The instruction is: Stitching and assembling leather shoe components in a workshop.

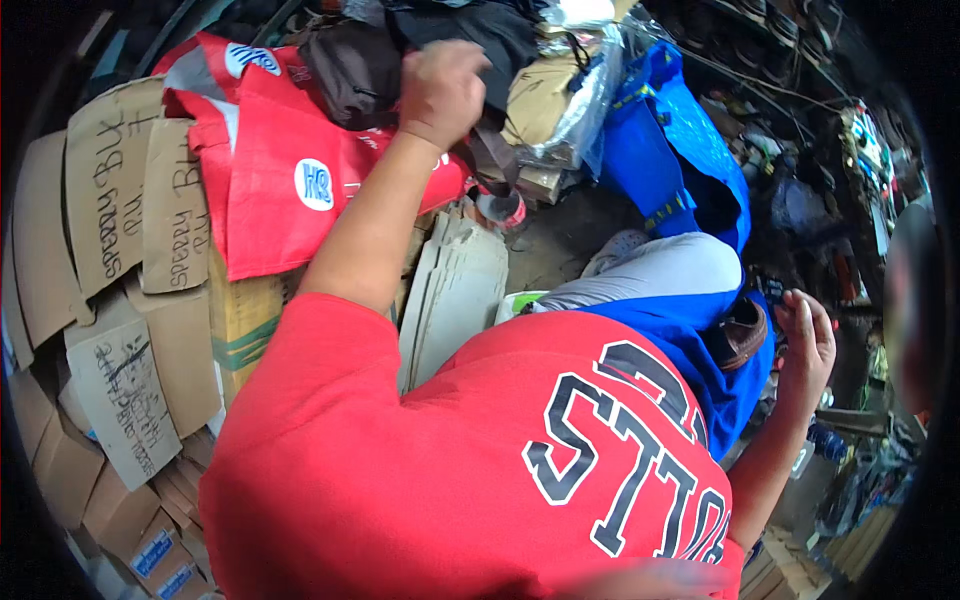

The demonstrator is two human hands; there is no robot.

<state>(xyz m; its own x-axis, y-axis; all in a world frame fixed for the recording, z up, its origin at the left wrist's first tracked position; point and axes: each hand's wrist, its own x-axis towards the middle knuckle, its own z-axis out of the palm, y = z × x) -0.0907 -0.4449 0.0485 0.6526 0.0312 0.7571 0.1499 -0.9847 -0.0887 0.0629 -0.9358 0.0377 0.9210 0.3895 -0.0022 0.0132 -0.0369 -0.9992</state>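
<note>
My left hand (445, 92) is raised at the top centre, its fingers curled and a little blurred. It is over a black fabric bag (480, 40), and whatever lies within the fingers is hidden. A dark grey bag (345, 75) is just left of it, and a red bag (285, 170) with white round patches spreads below. On the right, my right hand (808, 340) is closed with its fingertips together; I cannot make out what they hold. Nearest to it, a brown leather shoe (742, 335) rests on the blue cloth (665, 335) over my lap.
Stacked cardboard boxes (180, 330) with handwriting fill the left side. A blue woven bag (680, 140) stands at the upper right, beside a plastic-wrapped package (550, 105). Flattened grey cardboard (455, 280) leans in the middle. Assorted clutter (790, 190) covers the right.
</note>
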